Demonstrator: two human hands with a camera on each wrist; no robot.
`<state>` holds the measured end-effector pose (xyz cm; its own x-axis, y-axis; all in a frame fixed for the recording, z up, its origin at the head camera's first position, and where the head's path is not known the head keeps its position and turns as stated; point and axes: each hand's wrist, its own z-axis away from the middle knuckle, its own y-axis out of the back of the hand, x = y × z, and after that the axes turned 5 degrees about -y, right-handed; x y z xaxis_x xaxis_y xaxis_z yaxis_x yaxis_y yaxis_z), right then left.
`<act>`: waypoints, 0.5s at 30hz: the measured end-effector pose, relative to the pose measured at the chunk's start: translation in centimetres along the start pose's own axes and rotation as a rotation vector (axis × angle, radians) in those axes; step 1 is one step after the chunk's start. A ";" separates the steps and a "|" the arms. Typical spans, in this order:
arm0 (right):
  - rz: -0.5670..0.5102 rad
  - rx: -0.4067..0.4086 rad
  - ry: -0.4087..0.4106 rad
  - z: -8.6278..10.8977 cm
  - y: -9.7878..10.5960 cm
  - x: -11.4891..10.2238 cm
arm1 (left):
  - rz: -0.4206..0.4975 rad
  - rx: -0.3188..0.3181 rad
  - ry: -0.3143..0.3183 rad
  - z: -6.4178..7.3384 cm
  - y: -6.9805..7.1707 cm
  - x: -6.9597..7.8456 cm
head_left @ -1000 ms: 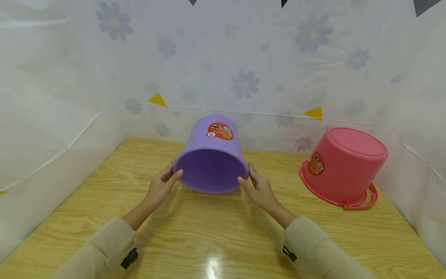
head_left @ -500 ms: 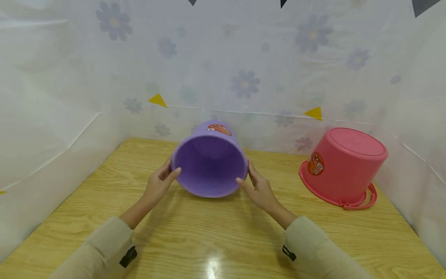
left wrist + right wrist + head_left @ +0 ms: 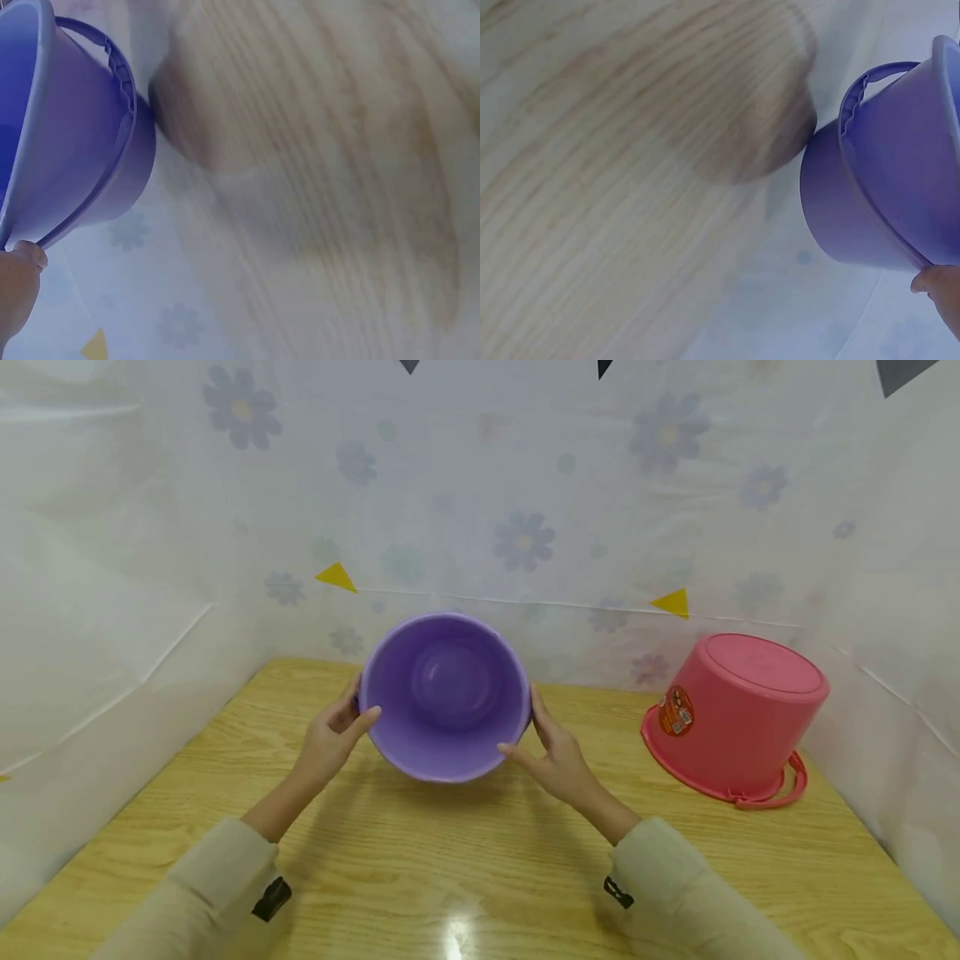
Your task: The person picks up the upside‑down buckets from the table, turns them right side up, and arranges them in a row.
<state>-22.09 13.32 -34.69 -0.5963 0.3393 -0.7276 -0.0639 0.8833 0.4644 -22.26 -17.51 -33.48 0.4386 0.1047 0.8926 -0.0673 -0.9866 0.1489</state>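
Note:
A purple bucket (image 3: 447,752) is tilted with its mouth toward me over the middle of the table, its inside and round bottom showing in the head view. My left hand (image 3: 330,739) grips its rim on the left, thumb over the edge and fingers behind. On the opposite side my right hand (image 3: 558,764) holds the rim the same way. In the left wrist view the bucket (image 3: 82,127) shows its purple handle (image 3: 124,90) hanging beneath. The right wrist view shows the bucket's outer wall (image 3: 885,165) and part of my right hand (image 3: 941,292).
A pink bucket (image 3: 742,727) stands upside down on the right of the wooden table (image 3: 420,877), slightly tilted, its handle (image 3: 780,797) lying out toward the front. White flower-patterned sheeting (image 3: 450,485) encloses the table at the back and sides.
Both hands have tipped the purple bucket so its mouth turned up toward me. Its outer wall and red label have gone out of sight. The pink bucket has stayed put.

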 end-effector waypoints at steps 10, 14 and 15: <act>0.006 -0.012 -0.032 -1.4 0.7 -1.4 | -0.011 0.021 -0.030 -1.3 0.7 1.6; -0.078 -0.006 -0.063 -1.8 0.4 -1.5 | -0.054 0.028 -0.015 -1.4 0.9 1.9; -0.097 0.000 -0.062 -1.8 0.3 -1.5 | -0.055 0.032 -0.013 -1.4 0.9 1.9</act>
<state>-22.67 12.49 -32.49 -0.5370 0.2713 -0.7988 -0.1190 0.9131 0.3901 -22.74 -18.00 -31.02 0.4527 0.1578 0.8776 -0.0138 -0.9828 0.1839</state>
